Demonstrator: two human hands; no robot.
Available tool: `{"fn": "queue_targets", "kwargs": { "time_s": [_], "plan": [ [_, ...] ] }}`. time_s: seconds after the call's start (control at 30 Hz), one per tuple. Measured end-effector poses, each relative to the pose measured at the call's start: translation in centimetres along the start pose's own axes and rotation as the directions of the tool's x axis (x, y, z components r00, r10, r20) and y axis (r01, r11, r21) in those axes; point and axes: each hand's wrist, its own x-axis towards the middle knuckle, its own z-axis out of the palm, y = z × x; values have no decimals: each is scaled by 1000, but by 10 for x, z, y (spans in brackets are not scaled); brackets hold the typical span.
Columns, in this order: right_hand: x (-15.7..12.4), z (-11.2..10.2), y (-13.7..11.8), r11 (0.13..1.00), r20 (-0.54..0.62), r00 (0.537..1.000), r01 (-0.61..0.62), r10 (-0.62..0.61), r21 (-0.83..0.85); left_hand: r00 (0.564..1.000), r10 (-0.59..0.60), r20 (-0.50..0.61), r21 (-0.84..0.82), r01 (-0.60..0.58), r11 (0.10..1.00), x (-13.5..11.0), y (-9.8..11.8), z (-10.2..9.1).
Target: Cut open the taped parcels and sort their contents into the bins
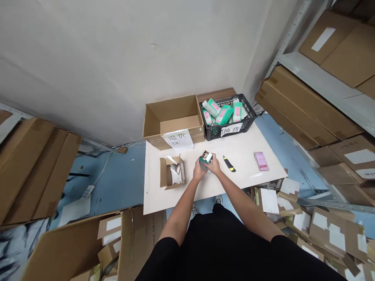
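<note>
Over the front middle of the white table, my left hand [199, 171] and my right hand [215, 164] are both closed around a small green-and-white box [204, 159]. Its top end looks open, with a white flap sticking up by my right fingers; what is inside is too small to tell. A black-and-yellow utility knife [229, 164] lies just right of my right hand. To the left of my hands stands an open small cardboard box [163, 175] with crumpled white paper [175, 174] inside.
An open large cardboard box [152, 128] with a handwritten sheet [178, 139] stands at the back. Beside it, a black plastic basket [249, 121] holds several green-and-pink boxes [225, 114]. A blurred pink item [261, 161] lies at right. Cartons and shelves [319, 74] flank the table.
</note>
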Motion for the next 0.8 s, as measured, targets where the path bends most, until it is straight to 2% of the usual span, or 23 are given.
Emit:
{"fn": "queue_targets", "kwargs": {
  "time_s": [0.1, 0.2, 0.3, 0.43, 0.53, 0.63, 0.73, 0.8],
  "plan": [
    [-1, -4, 30, 998, 154, 987, 28, -37, 57, 998, -44, -44, -55, 42, 998, -3, -6, -6],
    [0, -9, 53, 992, 301, 951, 31, -66, 120, 1000, -8, 9, -28, 8, 1000, 1, -2, -11],
    [3, -13, 62, 991, 361, 929, 39, -82, 126, 999, 1, 43, 42, -3, 999, 9, 6, -11],
    [6, -16, 59, 997, 347, 937, 10, -36, 77, 999, -13, -31, 35, 14, 999, 18, 8, -10],
    [4, -16, 51, 999, 241, 970, -5, -8, 54, 998, 15, 64, 39, -17, 999, 18, 3, -10],
    [-1, -17, 46, 996, 137, 987, 84, -82, -14, 990, 31, 136, 59, -39, 998, 14, 2, -9],
    [-2, -23, 42, 968, 163, 964, 228, -210, -105, 990, 15, 144, 79, -27, 996, 10, 7, -9],
    [3, -30, 37, 949, 247, 951, 238, -185, -205, 989, -9, 146, 99, -5, 995, 9, 11, -11]
  ]
}}
